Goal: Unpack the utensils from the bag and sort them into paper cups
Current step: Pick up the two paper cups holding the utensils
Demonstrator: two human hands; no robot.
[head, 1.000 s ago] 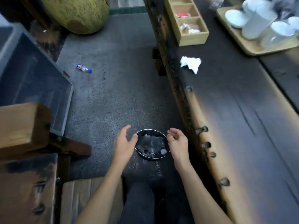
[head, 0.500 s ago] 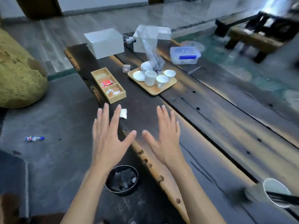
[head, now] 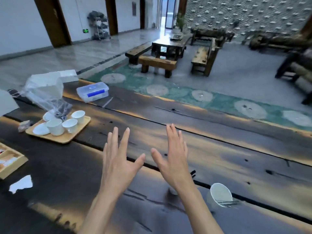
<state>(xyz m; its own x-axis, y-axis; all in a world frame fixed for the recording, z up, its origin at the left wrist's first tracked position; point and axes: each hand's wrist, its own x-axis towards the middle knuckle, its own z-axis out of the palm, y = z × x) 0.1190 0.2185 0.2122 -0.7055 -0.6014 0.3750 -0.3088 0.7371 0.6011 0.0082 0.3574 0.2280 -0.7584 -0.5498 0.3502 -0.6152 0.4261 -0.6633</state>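
My left hand [head: 119, 159] and my right hand [head: 173, 155] are raised side by side over the dark wooden table [head: 219, 149], palms down, fingers spread, holding nothing. A white paper cup [head: 219, 194] lies tilted near my right forearm with dark utensils [head: 227, 203] sticking out of its mouth. At the far left a clear plastic bag [head: 44, 93] stands above a wooden tray [head: 67, 138]. On that tray are several white cups [head: 55, 126] and saucers [head: 40, 130].
A clear lidded box with blue clips [head: 92, 92] sits at the table's far edge. A wooden divided box [head: 10, 162] and a torn white paper scrap [head: 21, 184] lie at the left. White boxes [head: 67, 76] stand behind the bag. Benches and a low table [head: 167, 46] fill the room beyond.
The view has swung up from the floor and the black round dish to the tabletop. Both hands rose from beside that dish and are now spread over the table.
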